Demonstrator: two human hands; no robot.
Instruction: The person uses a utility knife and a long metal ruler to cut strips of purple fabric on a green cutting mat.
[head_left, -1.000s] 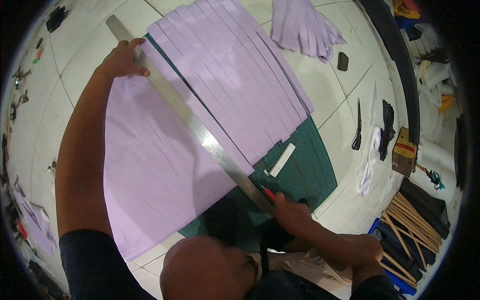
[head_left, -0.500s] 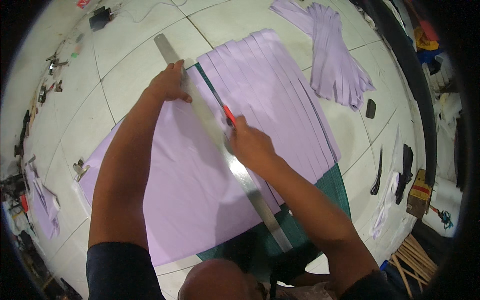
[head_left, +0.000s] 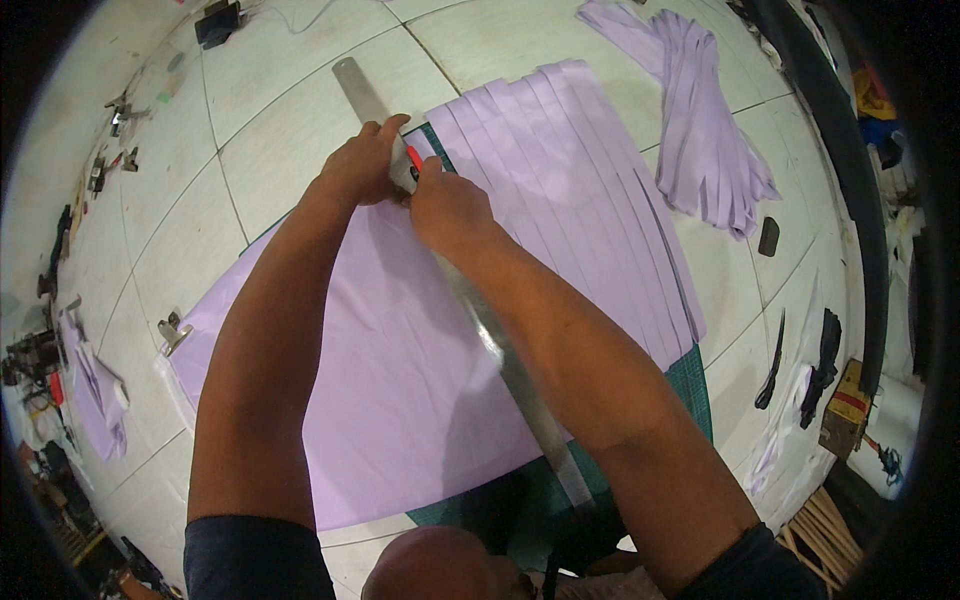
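Lilac fabric (head_left: 370,330) lies spread over a green cutting mat (head_left: 690,390), its right part cut into several long strips (head_left: 560,190). A long metal ruler (head_left: 520,390) crosses the fabric at a slant, its far end past the cloth. My left hand (head_left: 362,168) holds the ruler down near that end, fingers bent over it. Closed around a red-handled cutting tool (head_left: 414,157), my right hand (head_left: 450,207) sits at the ruler's right edge beside my left hand. The tool's blade is hidden.
Bundled lilac strips (head_left: 700,130) lie on the tiled floor at the far right, near a small dark block (head_left: 768,236). Black scissors (head_left: 771,360) lie further right. A metal clip (head_left: 174,332) grips the fabric's left edge. Wooden sticks (head_left: 822,530) are at lower right.
My right hand has moved the red-handled tool away from me along the ruler to beside my left hand. The whole view has shifted slightly. My left hand stays on the ruler.
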